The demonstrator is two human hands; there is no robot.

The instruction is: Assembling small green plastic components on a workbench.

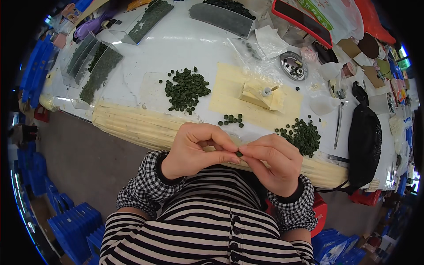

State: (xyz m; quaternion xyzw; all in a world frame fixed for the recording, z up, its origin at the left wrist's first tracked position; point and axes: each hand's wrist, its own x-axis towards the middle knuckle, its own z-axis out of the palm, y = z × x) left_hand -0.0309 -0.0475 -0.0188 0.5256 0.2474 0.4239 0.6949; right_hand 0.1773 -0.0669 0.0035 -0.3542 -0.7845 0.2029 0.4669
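A black bag (364,139) lies at your right. Farther back, you have a red-cased phone (304,21) beside a plastic bag (338,20).

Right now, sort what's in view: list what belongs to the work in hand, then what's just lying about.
Seems part of the work:
- green piece, pinched between left fingers and right fingers
- left pile of similar pieces
- right pile
- small group between them

Apparently just lying about:
- red-edged phone
- black bag
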